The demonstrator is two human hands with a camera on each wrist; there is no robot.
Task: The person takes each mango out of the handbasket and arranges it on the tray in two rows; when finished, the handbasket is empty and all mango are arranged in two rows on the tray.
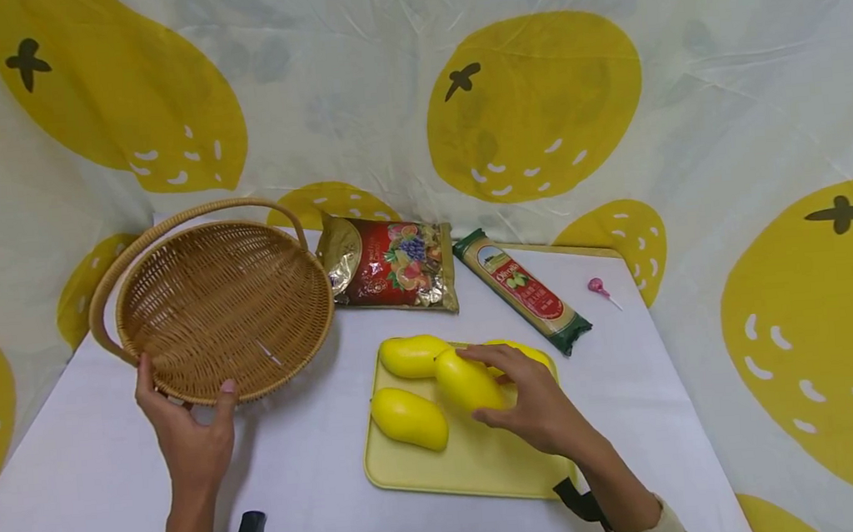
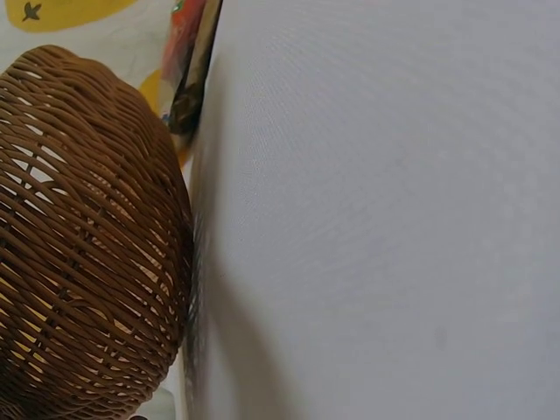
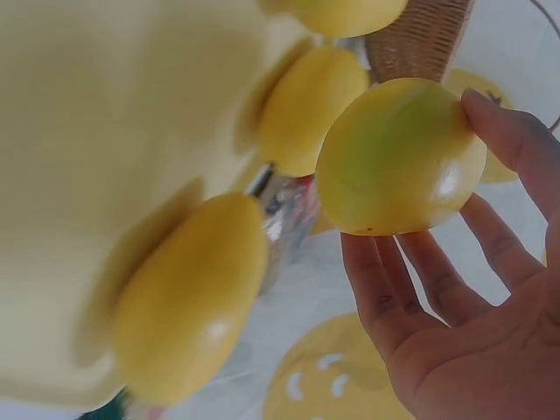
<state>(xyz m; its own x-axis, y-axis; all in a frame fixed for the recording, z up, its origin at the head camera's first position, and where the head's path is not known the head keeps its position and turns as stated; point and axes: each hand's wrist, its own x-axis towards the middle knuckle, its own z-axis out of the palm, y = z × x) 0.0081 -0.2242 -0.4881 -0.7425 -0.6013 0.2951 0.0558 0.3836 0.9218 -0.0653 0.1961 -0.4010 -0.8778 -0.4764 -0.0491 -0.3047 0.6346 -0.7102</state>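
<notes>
At the left of the head view, my left hand (image 1: 194,439) grips the near rim of a brown wicker basket (image 1: 227,307), tilted so its bare inside faces me. The basket's woven outside (image 2: 96,236) fills the left of the left wrist view, where the hand is hidden. My right hand (image 1: 538,403) holds a yellow mango (image 1: 468,380) between thumb and fingers above a pale yellow tray (image 1: 473,471). On the tray lie a mango (image 1: 413,356) at the back left, another mango (image 1: 408,419) at the front left, and a third mango (image 1: 519,352) partly behind my right hand.
Behind the tray lies a red and gold candy bag (image 1: 396,264). Right of it is a green-ended Olivoilà packet (image 1: 522,292), with a pink lollipop (image 1: 599,287) farther right. A fruit-print cloth (image 1: 353,96) hangs behind the white table (image 1: 308,476).
</notes>
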